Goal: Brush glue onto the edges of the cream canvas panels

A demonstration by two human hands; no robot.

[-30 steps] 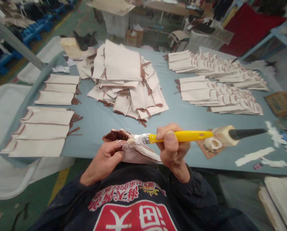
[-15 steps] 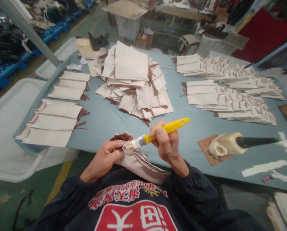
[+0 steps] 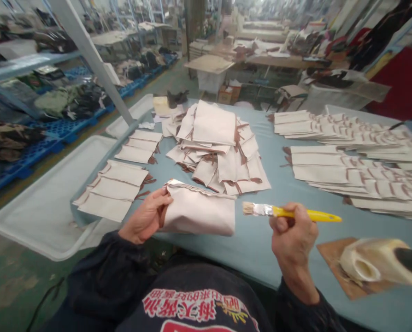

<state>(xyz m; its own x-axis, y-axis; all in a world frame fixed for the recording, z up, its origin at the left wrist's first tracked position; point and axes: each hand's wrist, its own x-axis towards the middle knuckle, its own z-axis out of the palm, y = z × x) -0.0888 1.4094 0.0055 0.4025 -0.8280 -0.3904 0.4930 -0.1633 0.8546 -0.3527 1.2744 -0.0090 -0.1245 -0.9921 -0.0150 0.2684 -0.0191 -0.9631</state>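
My left hand (image 3: 148, 213) pinches the left end of a cream fabric piece (image 3: 199, 210) with brown edging, held up over the near edge of the table. To its right, my right hand (image 3: 294, 233) is wrapped round the yellow handle of a paintbrush (image 3: 261, 210). The brush lies level, its pale bristles pointing left, apart from the fabric. Beyond the held piece rises a heap of similar cream fabric pieces (image 3: 214, 122) with brown ties. Near my right wrist stands a cut-open plastic container (image 3: 375, 258) with a dark handle, on a brown board (image 3: 342, 272).
Overlapping rows of cream pieces (image 3: 330, 161) cover the table's right side. Several more pieces (image 3: 114, 184) lie along the left. A white plastic tub (image 3: 54, 207) stands beside the table, near a slanted metal post (image 3: 95, 60). Blue pallets (image 3: 71, 133) hold goods farther left.
My right hand has drawn the brush off the fabric and moved right. My left hand has raised the piece, its broad face now showing. The view has tilted up.
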